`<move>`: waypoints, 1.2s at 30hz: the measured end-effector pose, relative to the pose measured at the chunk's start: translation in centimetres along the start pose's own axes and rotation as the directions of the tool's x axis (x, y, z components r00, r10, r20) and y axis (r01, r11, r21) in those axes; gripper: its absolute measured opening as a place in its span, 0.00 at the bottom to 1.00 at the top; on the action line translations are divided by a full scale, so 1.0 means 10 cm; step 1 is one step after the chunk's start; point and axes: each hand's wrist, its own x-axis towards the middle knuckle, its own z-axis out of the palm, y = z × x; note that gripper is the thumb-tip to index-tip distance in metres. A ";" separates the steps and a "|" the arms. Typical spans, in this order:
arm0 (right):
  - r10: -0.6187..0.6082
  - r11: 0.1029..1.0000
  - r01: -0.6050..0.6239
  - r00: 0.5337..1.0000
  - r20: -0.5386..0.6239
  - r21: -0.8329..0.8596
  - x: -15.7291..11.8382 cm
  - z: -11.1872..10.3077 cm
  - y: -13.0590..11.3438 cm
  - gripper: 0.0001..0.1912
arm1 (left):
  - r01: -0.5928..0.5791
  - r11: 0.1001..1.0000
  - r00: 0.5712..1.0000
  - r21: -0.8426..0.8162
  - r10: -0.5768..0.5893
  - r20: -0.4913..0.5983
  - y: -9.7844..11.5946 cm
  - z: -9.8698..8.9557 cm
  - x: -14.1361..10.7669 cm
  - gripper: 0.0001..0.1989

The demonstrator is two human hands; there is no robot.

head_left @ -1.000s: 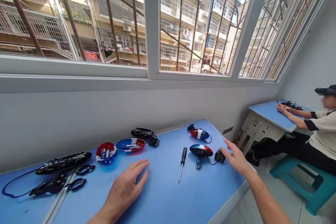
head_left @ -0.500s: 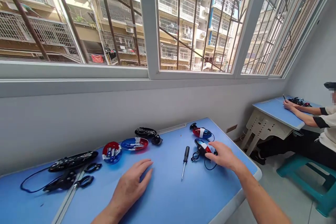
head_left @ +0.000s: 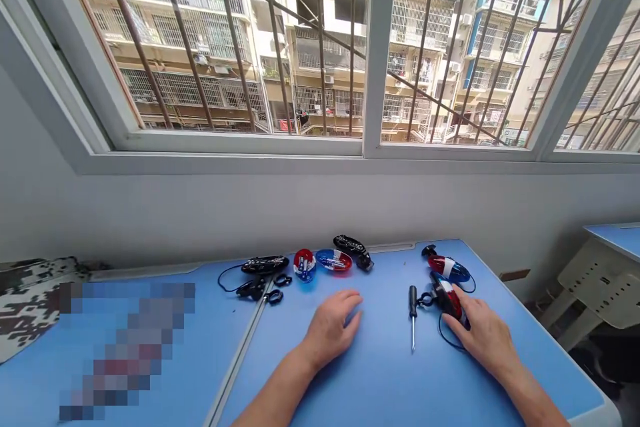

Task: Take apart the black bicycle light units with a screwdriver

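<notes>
My right hand (head_left: 483, 330) has its thumb and fingers around the end of a red, white and blue bicycle siren light (head_left: 445, 293) with a black clamp and cable, lying on the blue table. Behind it rests a second siren light (head_left: 453, 269) of the same colours. A screwdriver (head_left: 413, 313) with a black handle lies to the left, tip toward me. My left hand (head_left: 334, 327) rests on the table with nothing in it, fingers loosely apart. Beyond it are a red-and-blue clear cover (head_left: 334, 261), a rounder one (head_left: 305, 265) seen end-on, and a black housing (head_left: 350, 245).
Left of the covers are a long black housing (head_left: 265, 265) and black clamp rings (head_left: 275, 297) beside the table seam. A camouflage-patterned cloth (head_left: 35, 300) and a pixelated patch occupy the far left. Another table (head_left: 595, 273) stands right. A wall and barred windows are ahead.
My view has swung left, so the things on the table appear farther right. The co-worker has gone out of view. My right hand stays at the siren light, now gripping its near end.
</notes>
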 end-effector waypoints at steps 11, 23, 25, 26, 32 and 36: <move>0.038 0.997 -0.029 0.992 -0.122 0.073 -0.07 0.07 0.16 0.27 | -0.022 0.999 0.999 0.024 0.023 -0.033 -0.08 0.04 0.00 0.14; 0.205 0.692 -0.311 0.950 0.236 0.652 0.11 -0.40 0.41 0.25 | -0.039 0.998 0.999 0.047 0.039 0.007 -0.19 0.05 0.04 0.16; 0.181 0.625 -0.349 0.935 0.305 0.698 0.11 -0.48 0.45 0.27 | -0.024 0.999 0.999 0.035 0.023 0.031 -0.19 0.05 0.05 0.16; 0.172 0.600 -0.364 0.929 0.329 0.713 0.10 -0.52 0.46 0.28 | -0.014 1.000 0.999 0.026 0.013 0.039 -0.20 0.06 0.05 0.16; 0.054 0.280 -0.477 0.875 0.482 0.833 0.10 -0.51 0.14 0.25 | 0.056 0.995 0.995 -0.080 -0.049 0.083 -0.11 0.06 0.03 0.24; -0.195 0.245 -0.490 0.821 0.537 0.837 0.19 -0.38 -0.43 0.25 | 0.159 0.954 0.980 -0.255 -0.122 0.156 0.02 0.01 0.01 0.38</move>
